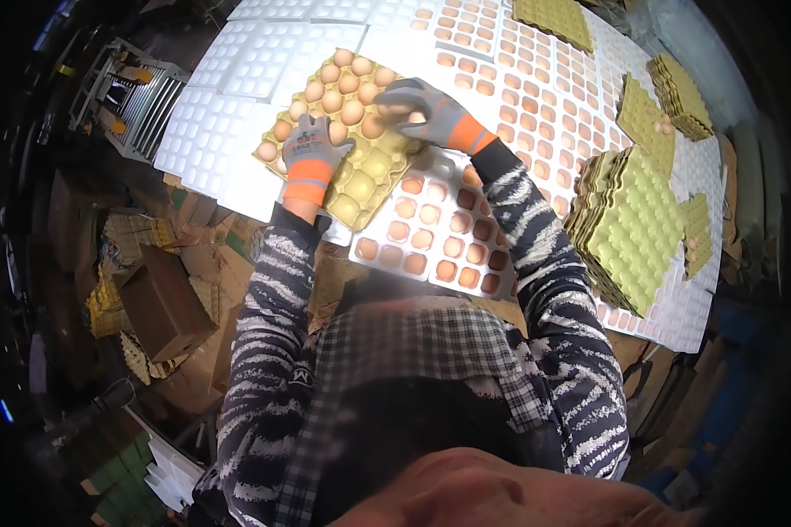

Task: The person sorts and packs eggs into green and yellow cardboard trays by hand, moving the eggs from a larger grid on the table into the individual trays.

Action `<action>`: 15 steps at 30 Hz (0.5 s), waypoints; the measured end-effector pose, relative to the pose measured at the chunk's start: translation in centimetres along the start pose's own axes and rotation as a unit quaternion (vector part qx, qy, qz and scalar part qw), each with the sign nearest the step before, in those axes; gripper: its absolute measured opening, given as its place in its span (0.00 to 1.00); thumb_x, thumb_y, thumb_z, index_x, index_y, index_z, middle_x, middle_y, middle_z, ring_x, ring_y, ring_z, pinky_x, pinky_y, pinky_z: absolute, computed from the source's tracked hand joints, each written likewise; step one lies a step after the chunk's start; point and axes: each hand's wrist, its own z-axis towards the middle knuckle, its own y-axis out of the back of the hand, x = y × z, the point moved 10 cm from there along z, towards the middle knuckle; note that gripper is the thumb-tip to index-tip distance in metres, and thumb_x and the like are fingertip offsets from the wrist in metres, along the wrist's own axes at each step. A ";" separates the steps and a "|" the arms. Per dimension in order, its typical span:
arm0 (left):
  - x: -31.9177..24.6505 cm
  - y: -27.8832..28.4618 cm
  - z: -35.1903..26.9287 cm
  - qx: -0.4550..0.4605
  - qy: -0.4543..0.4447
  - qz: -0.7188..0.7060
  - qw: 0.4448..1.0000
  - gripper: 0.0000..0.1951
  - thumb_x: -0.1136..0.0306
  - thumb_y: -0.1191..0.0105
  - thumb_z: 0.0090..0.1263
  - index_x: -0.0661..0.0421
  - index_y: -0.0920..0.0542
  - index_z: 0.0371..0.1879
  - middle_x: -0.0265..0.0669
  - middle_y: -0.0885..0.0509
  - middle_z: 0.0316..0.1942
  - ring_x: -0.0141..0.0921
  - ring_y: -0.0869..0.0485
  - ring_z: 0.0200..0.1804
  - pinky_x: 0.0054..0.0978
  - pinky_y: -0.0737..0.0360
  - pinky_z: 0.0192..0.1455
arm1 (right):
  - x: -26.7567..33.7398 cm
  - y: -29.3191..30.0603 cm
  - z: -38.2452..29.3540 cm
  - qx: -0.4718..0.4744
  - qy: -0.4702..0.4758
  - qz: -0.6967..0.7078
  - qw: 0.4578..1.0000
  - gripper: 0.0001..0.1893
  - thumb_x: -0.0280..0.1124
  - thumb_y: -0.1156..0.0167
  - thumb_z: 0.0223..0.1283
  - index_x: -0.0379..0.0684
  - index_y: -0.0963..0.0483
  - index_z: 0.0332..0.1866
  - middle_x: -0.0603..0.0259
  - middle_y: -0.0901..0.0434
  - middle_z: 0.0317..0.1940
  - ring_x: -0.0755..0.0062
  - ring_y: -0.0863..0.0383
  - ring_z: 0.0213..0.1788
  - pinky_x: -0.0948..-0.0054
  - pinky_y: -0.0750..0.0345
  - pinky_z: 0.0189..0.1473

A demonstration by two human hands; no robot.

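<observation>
A yellow-green molded egg tray [362, 174] lies in front of me, tilted over white egg trays. Brown eggs [331, 101] fill its far and left cups, while several cups at its near right end are bare. My left hand [313, 155], in a grey and orange work glove, rests over eggs in the left part of this tray. An egg shows between its thumb and fingers; whether it grips that egg is unclear. My right hand [432, 118], gloved alike, is curled around eggs [416, 117] above the tray's right edge. Its fingers partly hide how many it holds.
White foam egg trays [428, 234] with brown eggs cover much of the table; others at left [204, 135] show bare cups. A tall stack of yellow-green trays [633, 230] stands at right. A roller conveyor [148, 109] is at far left. A cardboard box [165, 303] sits below.
</observation>
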 end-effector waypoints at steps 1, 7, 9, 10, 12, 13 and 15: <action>-0.3 -0.2 0.4 0.001 -0.006 0.000 1.000 0.30 0.42 0.32 0.59 0.48 0.18 0.55 0.42 0.23 0.61 0.45 0.17 0.58 0.45 0.18 0.55 | 0.6 -0.6 0.9 0.018 0.005 -0.041 0.999 0.26 0.35 0.34 0.60 0.63 0.22 0.66 0.60 0.25 0.68 0.60 0.20 0.64 0.62 0.21 0.63; 0.3 3.9 2.0 -0.161 -0.092 -0.371 0.910 0.23 0.66 0.38 0.63 0.49 0.20 0.59 0.43 0.17 0.55 0.47 0.15 0.55 0.42 0.18 0.58 | 0.6 -5.2 4.9 0.034 -0.020 -0.367 0.929 0.18 0.40 0.37 0.64 0.62 0.18 0.59 0.64 0.25 0.62 0.60 0.18 0.60 0.60 0.18 0.55; -1.6 3.4 3.2 -0.054 -0.072 -0.223 0.971 0.24 0.63 0.36 0.65 0.46 0.18 0.62 0.44 0.20 0.63 0.48 0.16 0.58 0.42 0.19 0.62 | -0.2 -4.2 3.5 0.043 -0.036 -0.381 0.923 0.17 0.40 0.35 0.63 0.61 0.17 0.57 0.65 0.25 0.61 0.60 0.18 0.59 0.60 0.17 0.54; -2.2 3.0 3.0 -0.048 -0.060 -0.126 0.989 0.25 0.58 0.34 0.65 0.45 0.17 0.62 0.43 0.22 0.65 0.49 0.17 0.59 0.44 0.19 0.62 | -0.3 -1.7 1.8 -0.009 -0.050 -0.251 0.967 0.20 0.45 0.34 0.60 0.63 0.18 0.58 0.61 0.25 0.61 0.57 0.18 0.59 0.58 0.18 0.57; -4.1 1.6 3.8 0.003 -0.058 0.017 0.998 0.29 0.45 0.31 0.61 0.44 0.16 0.60 0.40 0.26 0.68 0.50 0.19 0.61 0.47 0.20 0.61 | -2.6 2.6 -2.9 -0.092 -0.080 -0.078 0.989 0.24 0.50 0.30 0.55 0.65 0.18 0.59 0.58 0.25 0.61 0.53 0.17 0.58 0.57 0.19 0.61; -4.7 1.7 4.0 0.004 -0.063 0.014 0.998 0.29 0.45 0.31 0.61 0.44 0.16 0.60 0.40 0.26 0.68 0.50 0.19 0.61 0.47 0.20 0.61 | -4.0 3.6 -5.1 -0.112 -0.094 -0.046 0.988 0.23 0.51 0.31 0.56 0.65 0.18 0.59 0.58 0.25 0.61 0.53 0.17 0.59 0.56 0.19 0.61; -5.0 1.6 4.0 0.013 -0.034 0.023 0.999 0.28 0.46 0.30 0.60 0.44 0.16 0.58 0.38 0.26 0.68 0.49 0.20 0.61 0.46 0.19 0.60 | -7.0 3.3 -9.0 -0.095 -0.176 -0.051 0.979 0.23 0.52 0.32 0.57 0.66 0.18 0.59 0.59 0.26 0.63 0.52 0.18 0.60 0.55 0.20 0.61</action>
